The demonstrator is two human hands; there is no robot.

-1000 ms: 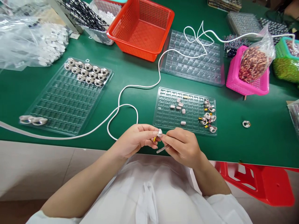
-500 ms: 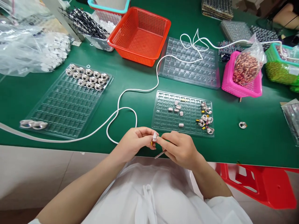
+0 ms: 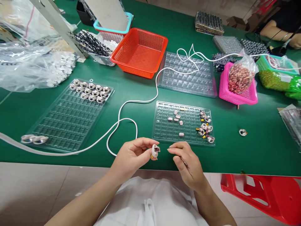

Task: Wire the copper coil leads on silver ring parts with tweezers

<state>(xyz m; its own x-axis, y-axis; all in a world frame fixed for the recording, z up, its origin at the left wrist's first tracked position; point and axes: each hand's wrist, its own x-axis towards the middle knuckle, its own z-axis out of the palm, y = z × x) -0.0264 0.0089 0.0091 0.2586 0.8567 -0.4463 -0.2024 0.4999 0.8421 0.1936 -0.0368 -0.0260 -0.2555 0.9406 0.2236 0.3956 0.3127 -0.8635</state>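
My left hand (image 3: 135, 157) pinches a small silver-white round housing (image 3: 155, 151) between thumb and fingertips; a dark opening faces right and a bit of yellow shows below. Just to its right, my right hand (image 3: 187, 161) is apart from the housing, its thumb and index finger separated. A thin metal tool (image 3: 184, 161) lies held in its palm and fingers, mostly hidden. Beyond both hands is a clear plastic tray (image 3: 162, 130) carrying several pale blocks (image 3: 181, 122) and, along its right side, several similar housings (image 3: 211, 139) with yellow tabs.
A clear tray (image 3: 63, 116) with silver housings (image 3: 95, 93) lies left. A white cable (image 3: 138, 101) winds across the green table (image 3: 131, 78). An orange basket (image 3: 141, 67) and pink basket (image 3: 237, 97) stand behind. One loose housing (image 3: 243, 132) lies right; a red stool (image 3: 270, 194) is below.
My right hand has drawn away to the right from the housing. My left hand keeps hold of it, now turned so its opening shows. The camera view has tilted up slightly.
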